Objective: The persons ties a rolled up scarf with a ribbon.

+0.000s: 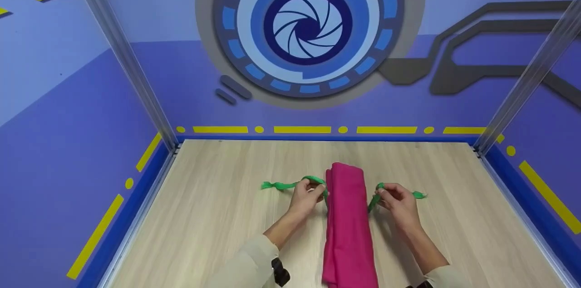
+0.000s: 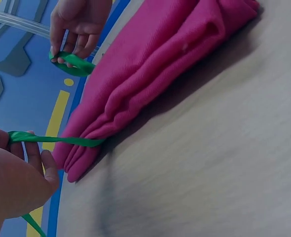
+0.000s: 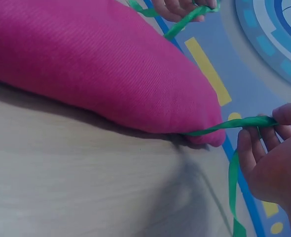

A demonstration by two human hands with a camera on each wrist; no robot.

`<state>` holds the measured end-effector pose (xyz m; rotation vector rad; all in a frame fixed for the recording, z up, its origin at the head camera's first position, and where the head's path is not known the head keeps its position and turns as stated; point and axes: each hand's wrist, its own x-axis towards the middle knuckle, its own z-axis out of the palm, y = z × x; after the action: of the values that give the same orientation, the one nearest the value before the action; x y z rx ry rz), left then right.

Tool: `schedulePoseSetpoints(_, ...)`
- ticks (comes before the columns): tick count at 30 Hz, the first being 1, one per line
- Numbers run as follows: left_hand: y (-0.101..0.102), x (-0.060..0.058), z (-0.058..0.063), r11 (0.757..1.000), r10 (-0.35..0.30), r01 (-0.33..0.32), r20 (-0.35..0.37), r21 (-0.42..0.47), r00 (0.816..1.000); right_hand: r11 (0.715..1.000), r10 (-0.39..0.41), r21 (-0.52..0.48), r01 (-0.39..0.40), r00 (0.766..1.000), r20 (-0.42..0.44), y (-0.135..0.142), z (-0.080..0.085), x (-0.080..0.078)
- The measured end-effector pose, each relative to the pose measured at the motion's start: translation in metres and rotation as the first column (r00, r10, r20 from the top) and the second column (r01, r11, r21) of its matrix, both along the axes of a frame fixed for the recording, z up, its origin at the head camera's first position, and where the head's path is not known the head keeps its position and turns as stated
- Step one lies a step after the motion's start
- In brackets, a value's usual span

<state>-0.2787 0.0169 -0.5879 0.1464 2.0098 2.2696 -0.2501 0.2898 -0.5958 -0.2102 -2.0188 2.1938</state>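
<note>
A folded pink cloth [image 1: 348, 224] lies lengthwise on the table, its layered edges showing in the left wrist view [image 2: 135, 94]. A green ribbon [image 3: 234, 122] passes under the cloth near its far end and comes out on both sides. On the left side my left hand [image 1: 306, 197] pinches one length of the ribbon between thumb and fingers, its loose tail pointing left. My right hand [image 1: 400, 204] pinches the other length on the right side, with a tail end [image 1: 420, 195] sticking out past the fingers. Both hands hold the ribbon raised beside the cloth.
The pale wooden tabletop [image 1: 218, 197] is bounded by blue walls with yellow dashes. Metal posts [image 1: 127, 61] rise at the two back corners. A large round emblem [image 1: 308, 29] is printed on the back wall.
</note>
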Motion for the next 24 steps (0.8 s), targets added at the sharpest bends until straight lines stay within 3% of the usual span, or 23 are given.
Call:
schedulePoseSetpoints(10, 0.017, -0.002, 0.001, 1.0, -0.024, 0.024, -0.027, -0.004, 0.999, 0.995, 0.021, 0.096, -0.019, 1.0, -0.022, -0.01, 0.005, -0.004)
schedulePoseSetpoints(24, 0.038, -0.005, 0.007, 0.991, -0.054, 0.046, -0.059, -0.128, 0.997, 0.983, 0.049, 0.181, -0.036, 0.997, -0.067, -0.023, 0.012, -0.011)
